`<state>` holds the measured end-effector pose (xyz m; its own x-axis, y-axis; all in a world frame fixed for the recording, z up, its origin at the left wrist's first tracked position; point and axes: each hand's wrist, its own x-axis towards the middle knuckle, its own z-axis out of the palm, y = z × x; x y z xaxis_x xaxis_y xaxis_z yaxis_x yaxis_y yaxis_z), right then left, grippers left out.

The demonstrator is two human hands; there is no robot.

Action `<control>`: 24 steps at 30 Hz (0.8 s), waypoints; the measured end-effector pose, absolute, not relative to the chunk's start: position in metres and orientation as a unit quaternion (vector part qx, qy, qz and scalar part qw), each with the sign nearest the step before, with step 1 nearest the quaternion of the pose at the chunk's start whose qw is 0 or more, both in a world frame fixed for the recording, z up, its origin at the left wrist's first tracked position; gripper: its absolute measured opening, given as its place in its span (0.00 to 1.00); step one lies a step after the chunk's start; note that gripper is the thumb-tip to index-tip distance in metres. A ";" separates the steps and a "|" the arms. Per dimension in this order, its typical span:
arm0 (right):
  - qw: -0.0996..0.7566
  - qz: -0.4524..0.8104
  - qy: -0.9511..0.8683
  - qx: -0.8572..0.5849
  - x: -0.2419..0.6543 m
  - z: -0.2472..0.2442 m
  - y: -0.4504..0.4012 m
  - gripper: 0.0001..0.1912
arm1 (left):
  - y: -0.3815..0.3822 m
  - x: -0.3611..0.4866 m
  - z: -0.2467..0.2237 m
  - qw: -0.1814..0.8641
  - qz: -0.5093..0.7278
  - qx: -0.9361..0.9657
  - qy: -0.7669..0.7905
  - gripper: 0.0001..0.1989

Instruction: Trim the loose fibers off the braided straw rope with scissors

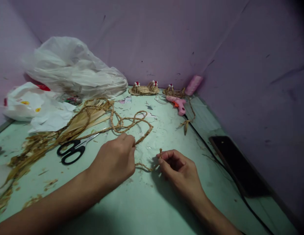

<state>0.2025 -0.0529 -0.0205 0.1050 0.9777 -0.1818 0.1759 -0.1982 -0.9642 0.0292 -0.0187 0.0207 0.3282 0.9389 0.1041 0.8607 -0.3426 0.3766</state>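
Observation:
A long twisted straw rope (145, 134) lies in loops on the table, and one stretch of it runs into my left hand (117, 156). That hand is closed round the rope, its fingers mostly hidden behind its back. A thinner length comes out below the fist and reaches across to my right hand (177, 164). There, thumb and forefinger pinch the rope's end, with a short knotted tip standing up above them. Black-handled scissors (73, 151) lie left of my left hand, their blades partly under the rope.
Dry straw strips (76, 125) and scraps spread over the left side. Plastic bags (73, 67) stand behind them. Woven sandal-like pieces with beads (143, 90) and a pink glue gun (177, 103) lie at the back. Its black cable (211, 150) passes a phone (237, 166) on the right.

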 end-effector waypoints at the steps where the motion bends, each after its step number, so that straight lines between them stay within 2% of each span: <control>1: 0.437 0.494 -0.453 -0.600 0.201 -0.020 -0.052 0.08 | -0.025 0.025 0.021 0.167 0.210 0.776 0.571 0.06; 4: 0.486 0.534 -0.394 -0.569 0.199 -0.017 -0.050 0.11 | -0.041 0.018 0.014 0.322 0.418 0.597 0.604 0.05; 7: 0.500 0.551 -0.381 -0.549 0.200 -0.017 -0.050 0.10 | -0.051 0.014 0.000 0.446 0.546 0.376 0.601 0.15; 9: 0.498 0.559 -0.390 -0.536 0.200 -0.019 -0.051 0.07 | -0.057 0.011 -0.005 0.544 0.489 0.286 0.619 0.20; 11: 0.503 0.560 -0.398 -0.525 0.199 -0.020 -0.052 0.06 | -0.064 0.008 -0.003 0.669 0.319 0.263 0.617 0.19; 13: 0.511 0.558 -0.404 -0.515 0.198 -0.021 -0.053 0.06 | -0.073 0.007 0.004 0.745 0.138 0.312 0.573 0.19; 15: 0.509 0.560 -0.411 -0.507 0.197 -0.021 -0.054 0.06 | -0.080 0.010 0.013 0.703 0.081 0.462 0.535 0.20; 18: 0.494 0.578 -0.415 -0.500 0.196 -0.021 -0.054 0.06 | -0.075 0.021 0.020 0.434 0.195 0.732 0.488 0.13; 20: 0.486 0.592 -0.409 -0.497 0.197 -0.022 -0.052 0.07 | -0.062 0.031 0.018 0.259 0.215 0.820 0.463 0.11; 22: 0.483 0.598 -0.399 -0.500 0.198 -0.023 -0.050 0.07 | -0.045 0.039 0.012 0.156 0.146 0.853 0.476 0.10; 24: 0.475 0.591 -0.396 -0.518 0.200 -0.025 -0.048 0.07 | -0.032 0.045 0.005 0.101 0.067 0.863 0.491 0.09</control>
<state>0.1999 -0.0485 -0.0252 -0.0119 0.9717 -0.2361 -0.1498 -0.2352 -0.9603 0.0448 -0.0319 0.0052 0.5094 0.8604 0.0161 0.8334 -0.4979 0.2399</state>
